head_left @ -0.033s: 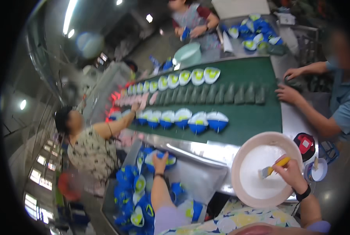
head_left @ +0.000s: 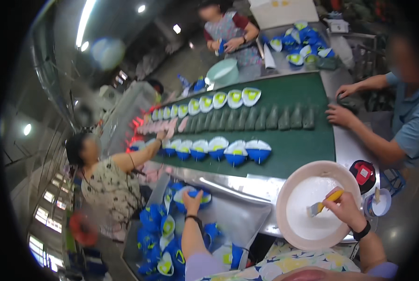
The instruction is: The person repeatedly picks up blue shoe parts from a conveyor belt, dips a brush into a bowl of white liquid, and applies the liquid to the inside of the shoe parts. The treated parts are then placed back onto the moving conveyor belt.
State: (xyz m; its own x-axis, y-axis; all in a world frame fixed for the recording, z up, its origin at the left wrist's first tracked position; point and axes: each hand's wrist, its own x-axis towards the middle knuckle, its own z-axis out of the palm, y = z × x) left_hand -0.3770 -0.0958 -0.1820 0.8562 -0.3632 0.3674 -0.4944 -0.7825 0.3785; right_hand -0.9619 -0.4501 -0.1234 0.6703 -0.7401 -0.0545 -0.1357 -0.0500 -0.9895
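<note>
My left hand (head_left: 191, 201) grips a blue, white and yellow-green shoe upper (head_left: 205, 199) above the pile of similar uppers (head_left: 154, 216) on the near left. In my right hand (head_left: 346, 208) is a paintbrush (head_left: 320, 206) with a yellow handle, fingers closed round it. Its pale bristles point down and left over a wide beige basin (head_left: 289, 180) of white liquid. Whether the bristle tips touch the liquid I cannot tell.
A green conveyor belt (head_left: 294, 161) carries rows of uppers and dark foot-shaped forms (head_left: 272, 117). One co-worker (head_left: 108, 178) reaches over it from the left; others stand at the right (head_left: 408, 117) and far side (head_left: 226, 33). Beside the basin are a black-and-red round object (head_left: 362, 176) and a small tub (head_left: 377, 203).
The whole view has shifted slightly, so the belt and co-workers sit a little lower. Both hands keep their hold; the brush has moved very slightly to the left.
</note>
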